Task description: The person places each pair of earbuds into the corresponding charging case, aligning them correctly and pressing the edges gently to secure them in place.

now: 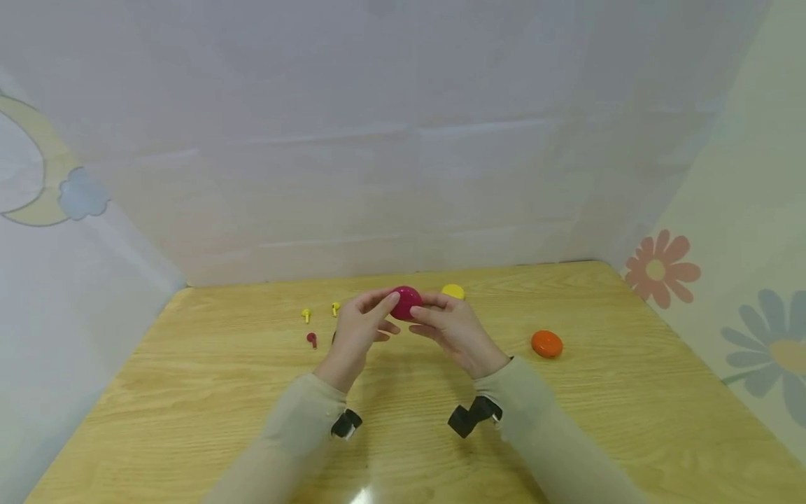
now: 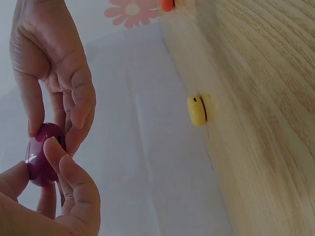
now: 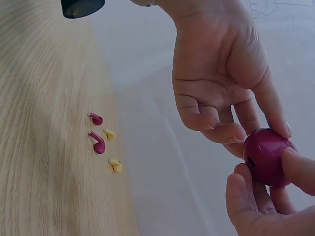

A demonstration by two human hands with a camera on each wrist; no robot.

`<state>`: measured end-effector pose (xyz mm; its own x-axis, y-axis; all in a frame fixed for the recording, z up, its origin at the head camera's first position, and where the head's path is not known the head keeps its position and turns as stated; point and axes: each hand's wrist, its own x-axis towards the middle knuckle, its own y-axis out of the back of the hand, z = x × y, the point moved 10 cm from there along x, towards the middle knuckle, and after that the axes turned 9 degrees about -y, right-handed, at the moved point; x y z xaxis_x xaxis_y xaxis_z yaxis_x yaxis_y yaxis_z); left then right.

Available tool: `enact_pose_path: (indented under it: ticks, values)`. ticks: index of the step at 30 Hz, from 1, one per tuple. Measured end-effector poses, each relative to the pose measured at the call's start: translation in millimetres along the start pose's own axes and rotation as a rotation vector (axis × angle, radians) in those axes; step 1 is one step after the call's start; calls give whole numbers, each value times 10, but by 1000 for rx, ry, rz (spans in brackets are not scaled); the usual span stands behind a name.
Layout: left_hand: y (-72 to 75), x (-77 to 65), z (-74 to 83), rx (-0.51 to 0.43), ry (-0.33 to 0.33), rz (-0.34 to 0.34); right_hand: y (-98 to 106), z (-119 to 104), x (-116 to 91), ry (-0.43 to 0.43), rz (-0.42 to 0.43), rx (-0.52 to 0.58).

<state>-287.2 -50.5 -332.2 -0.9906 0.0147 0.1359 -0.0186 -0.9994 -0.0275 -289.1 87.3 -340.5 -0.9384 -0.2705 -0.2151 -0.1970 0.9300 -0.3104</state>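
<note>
Both hands hold a glossy magenta earbud case (image 1: 406, 303) above the table, one at each side. My left hand (image 1: 357, 332) pinches it between thumb and fingers. On the other side my right hand (image 1: 455, 330) grips it the same way. The case looks closed, and a small dark port shows on its edge in both wrist views. Two magenta earbuds (image 3: 98, 142) and two yellow earbuds (image 3: 116, 166) lie on the table near the left hand. Behind the right hand sits a round yellow case (image 1: 453, 291), partly hidden in the head view.
An orange case (image 1: 546, 344) rests on the wooden table (image 1: 208, 392) to the right. A pale cloth wall (image 1: 378, 196) stands along the back edge, with printed cloth at both sides. Each sleeve carries a black wrist camera (image 1: 346, 423).
</note>
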Motion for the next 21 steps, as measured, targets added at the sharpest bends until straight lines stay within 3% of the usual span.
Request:
enact_pose_path:
  ticks: [8, 21]
  values:
    - [-6, -34, -3, -22, 4, 37, 12, -17, -1, 11, 46, -90]
    - [-6, -43, -72, -88, 75, 73, 39, -8, -18, 15, 70, -94]
